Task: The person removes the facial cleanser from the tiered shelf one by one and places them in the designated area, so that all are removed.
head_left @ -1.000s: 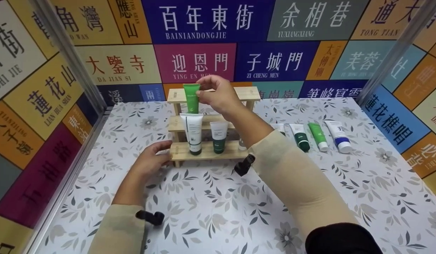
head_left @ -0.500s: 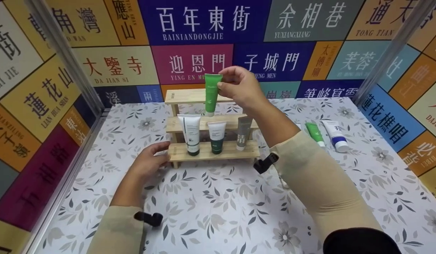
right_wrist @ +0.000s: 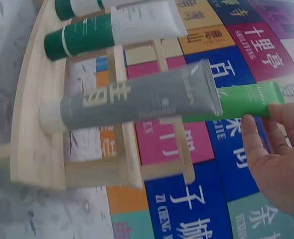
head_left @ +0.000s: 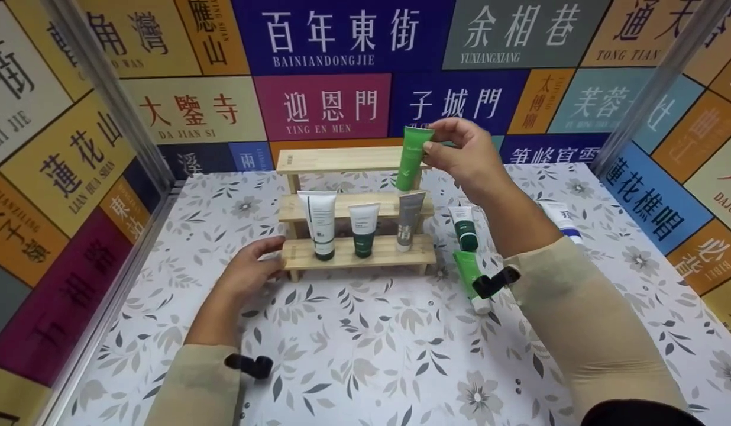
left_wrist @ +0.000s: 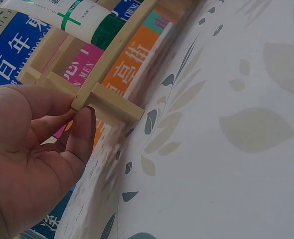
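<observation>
Head view, green tube (head_left: 413, 157), pale-lettered, tilted, right fingers (head_left: 452, 127) pinching it, left fingers (head_left: 268, 245) gripping shelf (head_left: 384, 258)

Held the higher of the 2, the right hand (head_left: 466, 155) pinches between thumb (head_left: 437, 151) and bent fingers (head_left: 452, 125), all of them turned inward. From it, the right forearm (head_left: 528, 219) slants back and outward, bare near the hand and sleeved farther behind. Lower, nearer the body and well apart from the right hand, the left hand (head_left: 256, 269) grips with its digits curled toward one another. Behind it, the left forearm (head_left: 214, 315), also bare, then sleeved, angles back and slightly outward.
</observation>
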{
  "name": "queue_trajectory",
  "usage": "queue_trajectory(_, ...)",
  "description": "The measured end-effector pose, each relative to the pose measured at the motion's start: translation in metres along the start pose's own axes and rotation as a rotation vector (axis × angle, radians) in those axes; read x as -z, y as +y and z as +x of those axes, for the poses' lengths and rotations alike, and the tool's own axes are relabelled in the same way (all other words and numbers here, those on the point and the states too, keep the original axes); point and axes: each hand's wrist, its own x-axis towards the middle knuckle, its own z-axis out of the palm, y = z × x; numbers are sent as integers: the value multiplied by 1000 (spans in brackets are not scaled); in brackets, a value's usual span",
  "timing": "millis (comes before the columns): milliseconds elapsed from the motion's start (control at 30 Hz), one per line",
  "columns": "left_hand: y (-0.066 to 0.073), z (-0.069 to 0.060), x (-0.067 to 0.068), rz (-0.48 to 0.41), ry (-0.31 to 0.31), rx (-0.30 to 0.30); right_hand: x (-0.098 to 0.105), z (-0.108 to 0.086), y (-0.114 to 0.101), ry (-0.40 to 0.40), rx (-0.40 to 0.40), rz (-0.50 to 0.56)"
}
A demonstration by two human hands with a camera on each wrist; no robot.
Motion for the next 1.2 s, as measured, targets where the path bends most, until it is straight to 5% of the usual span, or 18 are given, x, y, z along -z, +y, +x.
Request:
queue_trajectory(633, 1, 1, 0, -21, -6, 52, 84, -40, 32, 136, -41, 34)
queue_trajectory(900, 1, -1, 0, -1, 1, 85, 107, -56, 49, 95, -33, 94)
queue_trajectory(1200, -1, 0, 1, -4, -12, 53, 135, -78, 69, 81, -70, 151)
